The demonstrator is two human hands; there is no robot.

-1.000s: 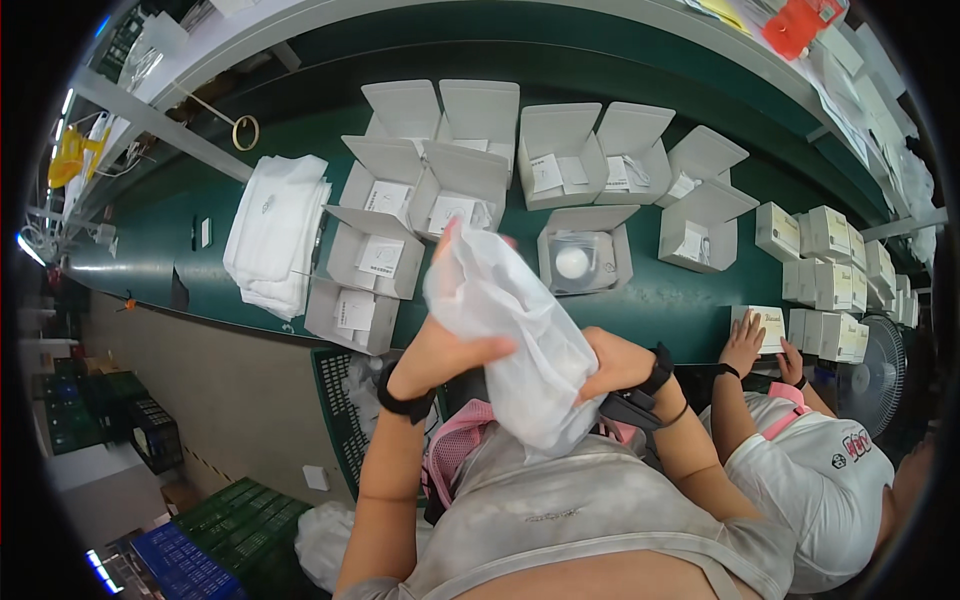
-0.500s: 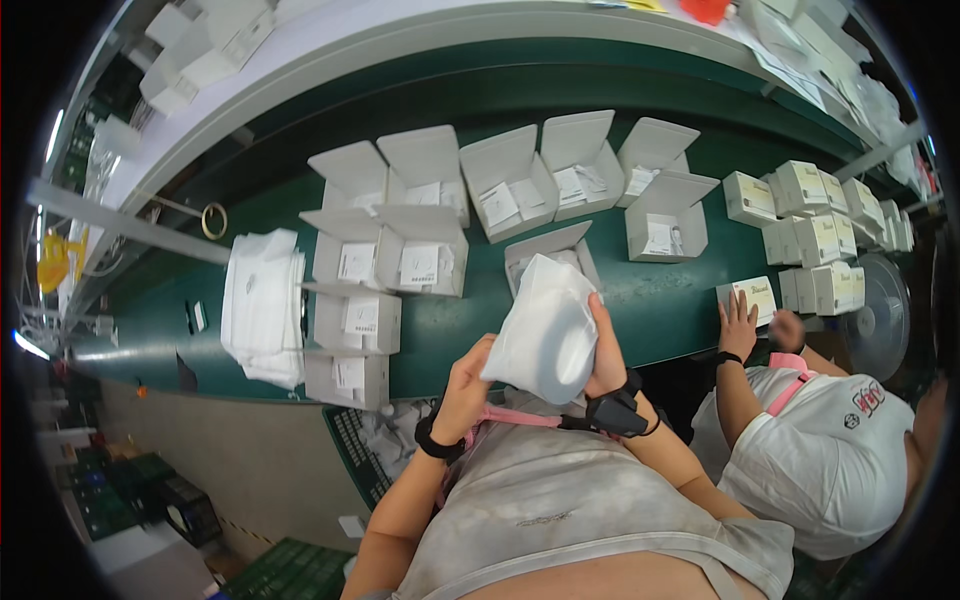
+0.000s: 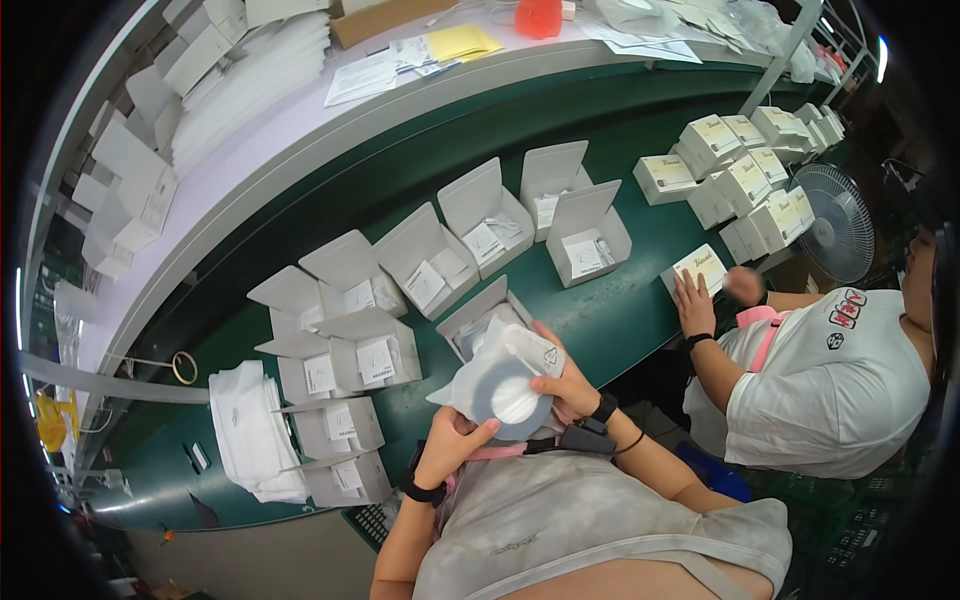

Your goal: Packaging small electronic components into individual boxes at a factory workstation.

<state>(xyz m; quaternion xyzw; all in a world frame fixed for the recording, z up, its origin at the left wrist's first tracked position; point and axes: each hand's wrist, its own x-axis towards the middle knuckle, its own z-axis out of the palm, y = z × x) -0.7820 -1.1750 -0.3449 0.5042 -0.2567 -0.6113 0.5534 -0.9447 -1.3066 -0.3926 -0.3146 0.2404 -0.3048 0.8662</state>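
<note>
White stack (image 3: pixel 250 430): lies flat on the green table (image 3: pixel 625 325), probably so single pieces lift off easily.
Left-side boxes (image 3: pixel 366 430): stand close together, lids raised, likely leaving the papers inside in reach.
Left hand (image 3: pixel 447 455): pinches the lower left edge of the white bag (image 3: pixel 480 360), seemingly to steady it.
White bag: held in front of the person's body, above the table's near edge, with a round grey-and-white item (image 3: pixel 515 400) showing through.
Right hand (image 3: pixel 570 390): grips the bag's right side, thumb across its face, apparently to keep the item from slipping.
Middle box (image 3: pixel 480 305): open just behind the bag, partly hidden.
Right-side boxes (image 3: pixel 600 270): open, holding papers.
Co-worker's hand (image 3: pixel 692 305): rests on a closed box (image 3: pixel 705 262), perhaps bracing it.
Closed boxes (image 3: pixel 750 185): stacked, presumably to save room.
</note>
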